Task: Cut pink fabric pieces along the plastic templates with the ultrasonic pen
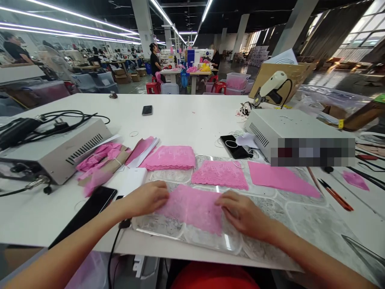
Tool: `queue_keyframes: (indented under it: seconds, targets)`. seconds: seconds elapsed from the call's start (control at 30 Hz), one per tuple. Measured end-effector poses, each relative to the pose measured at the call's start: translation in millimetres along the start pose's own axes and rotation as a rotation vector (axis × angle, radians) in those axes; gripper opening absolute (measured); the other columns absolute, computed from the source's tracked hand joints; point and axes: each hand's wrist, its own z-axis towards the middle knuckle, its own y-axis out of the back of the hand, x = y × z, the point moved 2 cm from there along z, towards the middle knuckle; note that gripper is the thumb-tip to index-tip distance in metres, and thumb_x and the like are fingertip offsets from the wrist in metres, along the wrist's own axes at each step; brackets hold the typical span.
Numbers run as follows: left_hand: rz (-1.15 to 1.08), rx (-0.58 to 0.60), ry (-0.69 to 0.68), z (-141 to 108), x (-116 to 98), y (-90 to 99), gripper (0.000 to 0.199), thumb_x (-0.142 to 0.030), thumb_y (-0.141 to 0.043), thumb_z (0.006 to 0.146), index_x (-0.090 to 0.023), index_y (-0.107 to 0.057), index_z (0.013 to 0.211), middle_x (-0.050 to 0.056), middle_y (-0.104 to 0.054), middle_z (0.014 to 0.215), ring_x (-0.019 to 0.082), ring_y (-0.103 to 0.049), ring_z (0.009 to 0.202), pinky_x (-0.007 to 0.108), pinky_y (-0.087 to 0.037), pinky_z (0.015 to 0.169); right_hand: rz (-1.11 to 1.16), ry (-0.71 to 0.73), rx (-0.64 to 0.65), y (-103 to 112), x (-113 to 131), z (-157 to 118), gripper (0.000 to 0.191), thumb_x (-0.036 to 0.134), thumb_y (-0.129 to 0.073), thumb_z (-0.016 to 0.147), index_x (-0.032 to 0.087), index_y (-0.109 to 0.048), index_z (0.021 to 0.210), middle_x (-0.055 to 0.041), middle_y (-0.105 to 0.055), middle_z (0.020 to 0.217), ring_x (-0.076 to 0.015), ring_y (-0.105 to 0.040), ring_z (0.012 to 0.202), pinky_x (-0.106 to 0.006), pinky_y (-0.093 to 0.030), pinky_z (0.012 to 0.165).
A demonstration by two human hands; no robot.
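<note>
A thin pink lace piece [200, 206] is spread between my hands over a clear, grey-patterned mat [264, 204]. My left hand [153, 196] has its fingers closed on the piece's left edge. At the right edge, my right hand [236, 208] pinches the same piece between thumb and fingers. Just beyond lie a stack of pink lace [170, 156], a smaller lace stack [221, 174] and a smooth pink piece [281, 178].
Grey metal boxes stand at left [60, 148] and right [288, 128]. A black phone [234, 147], a dark phone [100, 198], orange-handled snips [337, 195] and large scissors [363, 251] lie on the white table [186, 120]. A person [155, 60] is in the background.
</note>
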Motion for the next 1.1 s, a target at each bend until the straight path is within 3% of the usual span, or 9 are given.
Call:
queue_keyframes:
  seconds: [0.17,0.33,0.67,0.8,1.0,1.1]
  targets:
    - [0.057,-0.109,0.054,64,-11,-15.4,0.014,-0.019,-0.056,0.090,-0.018,-0.066,0.099,0.007,-0.062,0.103,0.021,-0.061,0.095,0.031,-0.047,0.081,0.096,-0.252,-0.048,-6,-42,42,0.020,0.021,-0.051,0.085,0.019,-0.067,0.098,-0.0069,-0.068,0.088,-0.0150,-0.062,0.069,-0.030,-0.053,0.064]
    - [0.078,-0.090,0.013,102,-15,-28.7,0.011,-0.020,-0.057,0.092,-0.014,-0.064,0.085,0.005,-0.063,0.093,0.016,-0.061,0.086,0.032,-0.050,0.080,0.073,-0.264,0.006,-16,-56,52,0.016,0.022,-0.058,0.081,0.019,-0.069,0.092,-0.0066,-0.068,0.088,-0.0155,-0.062,0.072,-0.030,-0.052,0.067]
    - [0.002,-0.063,0.019,110,-6,-29.4,0.026,-0.033,-0.057,0.095,-0.015,-0.060,0.114,0.008,-0.062,0.112,0.018,-0.063,0.095,0.038,-0.055,0.082,0.086,-0.276,0.064,-13,-62,52,0.023,0.016,-0.051,0.081,0.021,-0.070,0.092,-0.0050,-0.071,0.091,-0.0148,-0.064,0.075,-0.027,-0.050,0.067]
    - [-0.031,-0.058,0.032,112,-4,-31.1,0.028,-0.034,-0.057,0.095,-0.015,-0.059,0.116,0.008,-0.062,0.115,0.019,-0.063,0.096,0.039,-0.055,0.083,0.055,-0.281,0.094,-11,-59,54,0.020,0.017,-0.052,0.081,0.021,-0.070,0.090,-0.0048,-0.071,0.090,-0.0153,-0.064,0.075,-0.027,-0.049,0.067]
    - [-0.073,-0.079,0.040,108,-3,-31.5,0.027,-0.034,-0.057,0.095,-0.015,-0.059,0.115,0.008,-0.062,0.113,0.019,-0.063,0.095,0.038,-0.055,0.082,-0.015,-0.289,0.062,-17,-40,72,0.020,0.036,-0.063,0.081,0.020,-0.067,0.092,-0.0072,-0.067,0.091,-0.0192,-0.061,0.080,-0.032,-0.045,0.070]
    - [-0.077,-0.089,0.058,107,-3,-32.4,0.027,-0.034,-0.057,0.095,-0.015,-0.059,0.115,0.008,-0.062,0.113,0.019,-0.063,0.095,0.038,-0.055,0.082,-0.005,-0.283,0.053,-28,-37,83,0.010,0.028,-0.061,0.082,0.020,-0.067,0.085,-0.0057,-0.067,0.085,-0.0168,-0.058,0.074,-0.029,-0.042,0.066]
